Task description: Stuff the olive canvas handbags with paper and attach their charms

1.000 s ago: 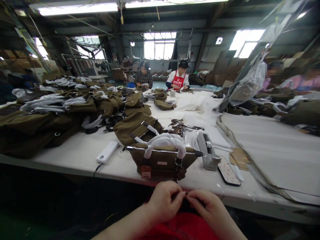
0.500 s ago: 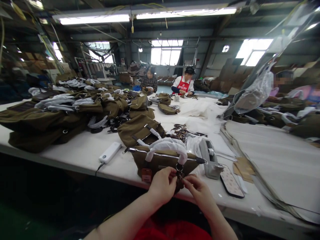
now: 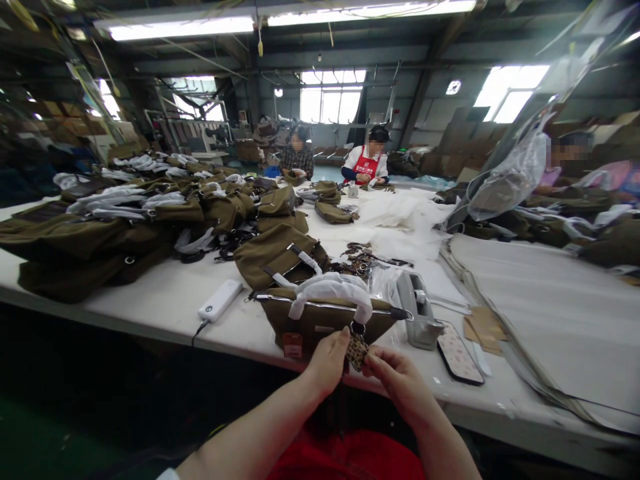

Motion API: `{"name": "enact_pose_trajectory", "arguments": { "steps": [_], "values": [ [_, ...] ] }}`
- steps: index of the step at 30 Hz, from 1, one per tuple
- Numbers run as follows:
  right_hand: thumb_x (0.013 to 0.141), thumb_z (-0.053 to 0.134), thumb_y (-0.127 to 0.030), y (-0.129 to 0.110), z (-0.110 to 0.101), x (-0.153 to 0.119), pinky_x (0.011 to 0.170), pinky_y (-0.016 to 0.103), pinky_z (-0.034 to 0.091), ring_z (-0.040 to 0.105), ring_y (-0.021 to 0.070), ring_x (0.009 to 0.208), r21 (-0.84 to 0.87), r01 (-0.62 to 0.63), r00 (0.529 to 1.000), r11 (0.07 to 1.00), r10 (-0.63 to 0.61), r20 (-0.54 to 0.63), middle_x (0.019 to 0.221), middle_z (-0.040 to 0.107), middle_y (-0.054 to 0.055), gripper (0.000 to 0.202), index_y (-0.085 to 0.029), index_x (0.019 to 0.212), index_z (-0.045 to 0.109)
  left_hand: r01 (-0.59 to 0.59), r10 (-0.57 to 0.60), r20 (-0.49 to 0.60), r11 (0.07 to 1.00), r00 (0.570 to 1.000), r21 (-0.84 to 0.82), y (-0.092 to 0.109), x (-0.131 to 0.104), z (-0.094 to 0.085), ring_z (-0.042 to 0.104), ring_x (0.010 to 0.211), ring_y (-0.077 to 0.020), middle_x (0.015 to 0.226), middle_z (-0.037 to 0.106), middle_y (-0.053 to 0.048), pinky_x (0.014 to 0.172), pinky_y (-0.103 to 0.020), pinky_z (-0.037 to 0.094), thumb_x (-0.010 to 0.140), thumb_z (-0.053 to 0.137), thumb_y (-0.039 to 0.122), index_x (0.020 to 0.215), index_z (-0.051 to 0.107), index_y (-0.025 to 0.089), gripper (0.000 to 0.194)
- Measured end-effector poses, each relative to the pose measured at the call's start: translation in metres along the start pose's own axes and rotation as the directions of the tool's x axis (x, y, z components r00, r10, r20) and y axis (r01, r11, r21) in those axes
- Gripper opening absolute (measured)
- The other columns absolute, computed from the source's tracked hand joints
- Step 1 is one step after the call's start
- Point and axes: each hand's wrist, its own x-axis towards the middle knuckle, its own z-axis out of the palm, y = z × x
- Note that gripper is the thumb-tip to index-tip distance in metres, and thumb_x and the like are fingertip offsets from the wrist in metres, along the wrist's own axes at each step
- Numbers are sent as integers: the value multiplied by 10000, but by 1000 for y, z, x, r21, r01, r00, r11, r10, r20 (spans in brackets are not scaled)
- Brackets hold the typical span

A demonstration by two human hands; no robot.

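An olive handbag with a silver zip stands upright at the table's near edge, its handles wrapped in white. From a ring at the right handle's base hangs a leopard-print charm. My left hand is closed on the charm's left side, thumb up near the ring. On its right edge, the fingers of my right hand pinch it. An orange-brown tag hangs at the bag's lower left. Behind lies another olive bag.
Left, a large pile of olive bags covers the table. A white power bank with a cable lies nearer. Right are a grey tape dispenser, a phone and brown card pieces. Leopard-print charms lie behind. Two people work across the table.
The charm has turned and spread out, so its leopard print now shows between my hands. My left hand has moved slightly left and down. The bag stays nearly in place.
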Motion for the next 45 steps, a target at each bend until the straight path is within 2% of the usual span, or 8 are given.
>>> {"name": "enact_pose_trajectory", "arguments": {
  "steps": [2,6,11,16,19,25,33,45],
  "values": [
    [842,633,-548,-4,-7,-1,713,289,448,550,168,723,-123,42,999,991,-44,-7,721,615,30,402,-157,749,651,25,-24,-11,999,1000,25,1,6,-4,563,681,-148,709,642,-26,659,-260,439,821,545,641,758,631,141,511],
    [884,604,-486,-11,-14,-4,762,305,463,587,193,802,-355,147,987,923,-159,-6,823,650,54,335,-175,792,688,68,-68,2,997,998,22,3,13,-6,636,733,-165,807,725,-49,695,-261,484,717,747,392,888,705,127,318],
    [935,540,-405,-16,-3,-9,794,296,465,605,196,869,-471,216,974,855,-221,46,884,655,56,281,-199,808,683,49,-44,-61,996,997,80,0,12,-3,659,733,-170,820,739,-53,678,-260,507,688,751,211,884,724,120,217],
    [940,487,-423,-16,-8,-10,692,301,463,608,196,747,-576,147,959,804,-258,-116,790,658,46,285,-205,880,660,101,-101,-8,995,995,18,-1,12,-7,670,711,-178,820,737,-76,680,-291,525,705,730,166,924,715,93,231],
    [926,490,-396,-14,-13,-6,716,314,473,627,209,774,-635,138,948,760,-288,-139,834,688,54,267,-212,952,681,104,-104,13,995,995,8,1,11,-10,666,711,-179,829,732,-89,686,-302,525,714,733,171,942,713,84,245],
    [932,484,-381,-4,-7,2,728,327,489,641,217,782,-654,131,946,745,-292,-143,850,694,69,271,-200,943,685,98,-99,38,995,994,23,4,8,-14,664,757,-182,882,731,-96,718,-312,530,745,703,188,993,712,94,266],
    [933,487,-414,6,0,8,744,322,515,651,219,816,-540,161,946,826,-285,-154,884,713,71,288,-209,923,690,105,-106,52,994,993,31,2,8,-17,670,775,-190,889,734,-88,730,-317,541,733,718,222,996,718,112,284],
    [896,504,-429,-2,6,11,675,290,496,620,198,715,-479,145,939,866,-273,-209,760,681,52,301,-190,845,680,94,-91,107,995,990,-26,10,7,-19,659,769,-168,896,728,-89,747,-292,514,740,702,198,996,712,99,274]
  ]
}}
